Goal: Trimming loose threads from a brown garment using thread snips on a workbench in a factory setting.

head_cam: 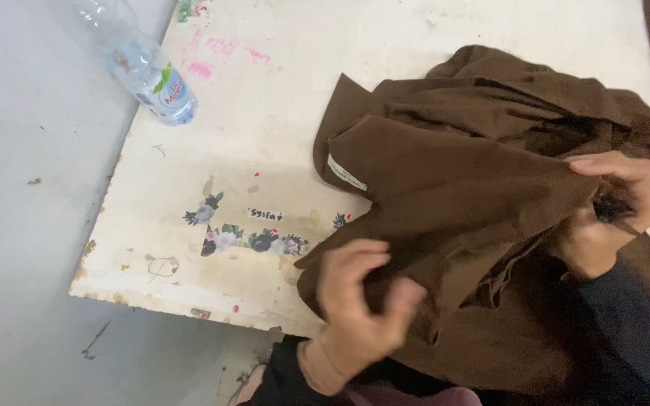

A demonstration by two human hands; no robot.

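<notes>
A dark brown garment [453, 173] lies bunched over the right half of a worn white table [265, 113], with a small white label showing on a fold. My left hand [355, 308] pinches the cloth's lower edge near the table's front edge. My right hand [611, 203] grips a bunched part of the same cloth at the right, fingers curled over it. Dark sleeves cover both my arms.
A clear plastic water bottle [148, 71] lies on its side at the table's left edge. Flower stickers [253, 239] and pink marks dot the tabletop. Grey floor [24, 225] lies to the left, below the chipped table edge.
</notes>
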